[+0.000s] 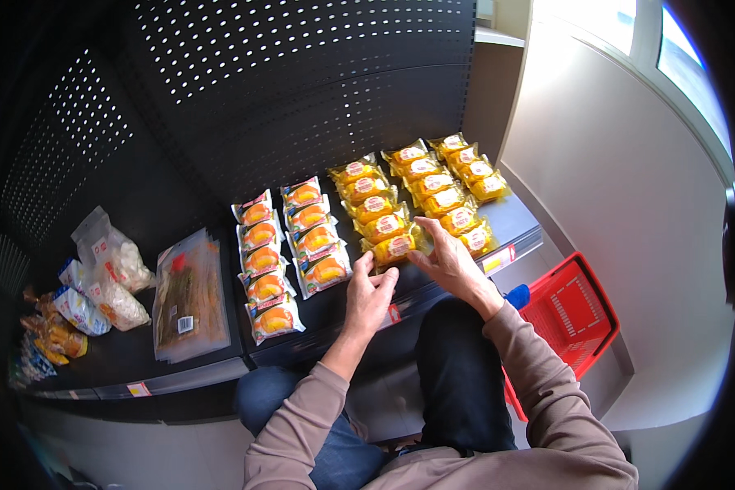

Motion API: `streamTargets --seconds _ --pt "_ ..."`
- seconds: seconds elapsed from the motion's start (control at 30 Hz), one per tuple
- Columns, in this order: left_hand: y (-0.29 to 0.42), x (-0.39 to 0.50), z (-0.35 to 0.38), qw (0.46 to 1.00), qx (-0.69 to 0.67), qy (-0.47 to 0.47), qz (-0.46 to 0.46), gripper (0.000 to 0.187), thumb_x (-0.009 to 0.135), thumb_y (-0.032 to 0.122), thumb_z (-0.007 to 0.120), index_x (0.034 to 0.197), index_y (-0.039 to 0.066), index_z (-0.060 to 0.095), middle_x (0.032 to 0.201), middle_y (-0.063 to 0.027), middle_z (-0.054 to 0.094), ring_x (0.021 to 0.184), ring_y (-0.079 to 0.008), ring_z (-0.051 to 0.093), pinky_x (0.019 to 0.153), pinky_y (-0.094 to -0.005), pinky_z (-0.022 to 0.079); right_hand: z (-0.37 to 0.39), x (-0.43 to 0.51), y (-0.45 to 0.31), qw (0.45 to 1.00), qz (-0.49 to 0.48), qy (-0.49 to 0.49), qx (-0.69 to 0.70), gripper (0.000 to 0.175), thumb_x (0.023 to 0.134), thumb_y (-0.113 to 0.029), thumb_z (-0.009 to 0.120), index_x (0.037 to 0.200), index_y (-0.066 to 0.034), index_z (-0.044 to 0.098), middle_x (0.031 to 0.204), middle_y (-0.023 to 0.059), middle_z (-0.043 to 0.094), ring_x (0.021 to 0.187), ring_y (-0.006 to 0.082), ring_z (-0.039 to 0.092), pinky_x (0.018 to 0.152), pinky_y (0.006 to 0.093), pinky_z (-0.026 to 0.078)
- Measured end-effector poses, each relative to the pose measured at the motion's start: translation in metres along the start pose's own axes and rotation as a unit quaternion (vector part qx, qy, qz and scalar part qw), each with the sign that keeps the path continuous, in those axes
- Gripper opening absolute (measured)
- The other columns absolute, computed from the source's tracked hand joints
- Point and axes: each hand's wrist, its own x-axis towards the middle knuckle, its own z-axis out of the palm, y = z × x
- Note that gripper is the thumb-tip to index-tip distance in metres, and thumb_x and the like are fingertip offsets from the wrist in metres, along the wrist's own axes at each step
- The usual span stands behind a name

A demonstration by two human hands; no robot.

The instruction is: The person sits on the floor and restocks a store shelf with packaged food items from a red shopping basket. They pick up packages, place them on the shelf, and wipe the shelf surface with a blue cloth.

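Note:
A yellow-wrapped snack cake packet (397, 246) lies at the front of a row on the black shelf (321, 315). My left hand (367, 300) is at its lower left edge, fingertips close to the wrapper, thumb and fingers apart. On the packet's right side, my right hand (455, 262) has its thumb by the wrapper's end and its index finger stretched towards the packet behind. Whether the fingertips press on the wrapper is hard to tell. More yellow packets (447, 199) lie in rows behind and to the right.
White-and-orange cake packets (263, 263) fill two rows to the left. Further left are flat clear packs (190, 300) and bagged snacks (119, 300). A perforated black panel (306, 79) backs the shelf. Beside my right knee stands a red shopping basket (579, 318), near a white wall (625, 159).

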Motion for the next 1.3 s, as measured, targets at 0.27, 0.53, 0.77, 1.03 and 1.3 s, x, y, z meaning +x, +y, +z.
streamTargets --seconds 0.27,0.53,0.77,1.03,1.3 --pt "-0.003 0.001 0.000 1.000 -0.011 0.001 0.020 0.064 0.096 0.021 0.070 0.146 -0.005 0.039 0.132 -0.0258 0.061 0.101 -0.0258 0.071 0.092 -0.0383 0.056 0.004 -0.002 -0.007 0.977 0.164 0.005 0.139 0.070 0.090 -0.019 0.081 0.146 -0.0032 0.043 0.109 0.0151 0.062 0.067 0.0142 0.065 0.056 0.0287 0.054" --pt "0.030 -0.022 0.006 0.984 -0.098 -0.132 0.069 0.044 0.104 0.010 0.056 0.146 -0.001 0.045 0.132 -0.0180 0.061 0.105 -0.0212 0.070 0.087 -0.0323 0.059 -0.040 -0.052 -0.016 0.949 0.165 0.062 0.262 0.040 0.091 -0.017 0.080 0.124 -0.0003 0.062 0.103 0.0080 0.074 0.066 0.0041 0.062 0.045 0.0167 0.045" --pt "0.041 -0.019 0.003 0.961 0.153 -0.031 0.226 0.041 0.097 0.005 0.065 0.136 0.001 0.055 0.138 -0.0178 0.058 0.099 -0.0205 0.069 0.077 -0.0299 0.059 -0.093 -0.155 0.050 0.918 0.240 0.223 0.225 0.034 0.093 -0.022 0.078 0.118 -0.0022 0.066 0.099 0.0054 0.073 0.068 0.0039 0.063 0.045 0.0152 0.042" --pt "0.029 0.005 0.000 0.844 0.464 0.007 0.269 0.072 0.085 0.022 0.075 0.147 -0.001 0.047 0.155 -0.0254 0.041 0.142 -0.0411 0.038 0.119 -0.0500 0.033 -0.072 -0.310 0.192 0.900 0.398 0.174 -0.022 0.034 0.082 -0.014 0.086 0.105 0.0006 0.066 0.087 0.0063 0.068 0.061 0.0120 0.062 0.042 0.0241 0.048" --pt "0.023 0.027 0.000 0.809 0.530 -0.007 0.255 0.079 0.084 0.022 0.076 0.152 0.003 0.041 0.159 -0.0226 0.037 0.145 -0.0424 0.034 0.121 -0.0530 0.028 -0.065 -0.270 0.155 0.943 0.306 0.106 -0.077 0.035 0.090 -0.015 0.077 0.120 -0.0021 0.062 0.110 0.0173 0.074 0.099 0.0317 0.073 0.084 0.0395 0.056"
